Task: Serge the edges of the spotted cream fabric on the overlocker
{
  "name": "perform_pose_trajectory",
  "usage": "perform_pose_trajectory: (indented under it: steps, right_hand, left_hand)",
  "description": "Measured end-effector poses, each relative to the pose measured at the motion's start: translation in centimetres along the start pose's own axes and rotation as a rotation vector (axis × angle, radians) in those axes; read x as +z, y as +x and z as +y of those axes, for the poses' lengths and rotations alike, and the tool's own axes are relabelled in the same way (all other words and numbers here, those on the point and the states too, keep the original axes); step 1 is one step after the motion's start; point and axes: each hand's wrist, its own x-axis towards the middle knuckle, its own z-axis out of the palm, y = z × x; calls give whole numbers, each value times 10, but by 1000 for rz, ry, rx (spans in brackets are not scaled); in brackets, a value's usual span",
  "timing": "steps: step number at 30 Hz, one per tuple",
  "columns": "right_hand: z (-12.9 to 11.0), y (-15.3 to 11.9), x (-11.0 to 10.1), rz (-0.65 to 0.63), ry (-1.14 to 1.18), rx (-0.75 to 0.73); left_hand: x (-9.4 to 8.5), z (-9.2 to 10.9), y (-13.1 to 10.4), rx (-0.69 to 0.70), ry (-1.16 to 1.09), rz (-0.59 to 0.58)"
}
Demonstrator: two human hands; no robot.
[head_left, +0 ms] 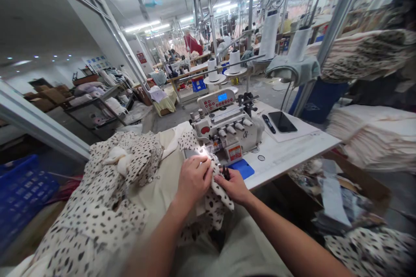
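Holding spotted fabric [224,199] in the right hand [235,187]; cannot tell whether pinching or pressing with the left hand [194,176]. Crowded by heaped cloth [107,186] leftward, sewing machine [232,123] ahead, phone [282,122] and marker [268,124] rightward.

Both your hands meet close together in front of you.
Your left hand [196,176] lies palm down, fingers bent; your right hand [234,185] pinches, thumb uppermost. Your bare forearms angle inward.

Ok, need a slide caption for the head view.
Left hand and right hand on spotted fabric at a sewing machine, with a phone and pen lying beside it.
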Motion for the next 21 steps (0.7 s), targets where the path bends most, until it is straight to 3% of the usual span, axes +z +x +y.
perform_pose_trajectory:
  steps: [9, 15, 21]
  right_hand:
    - [-4, -1, 2, 38, -6, 6]
    - [-1, 0, 2, 41, -26, -8]
    - [-1, -1, 3, 55, -26, 7]
  left_hand:
    - [2, -13, 2, -7, 38, -55]
    - [-3, -1, -7, 48, -32, -17]
    - [-5, -1, -10, 93, -60, -98]
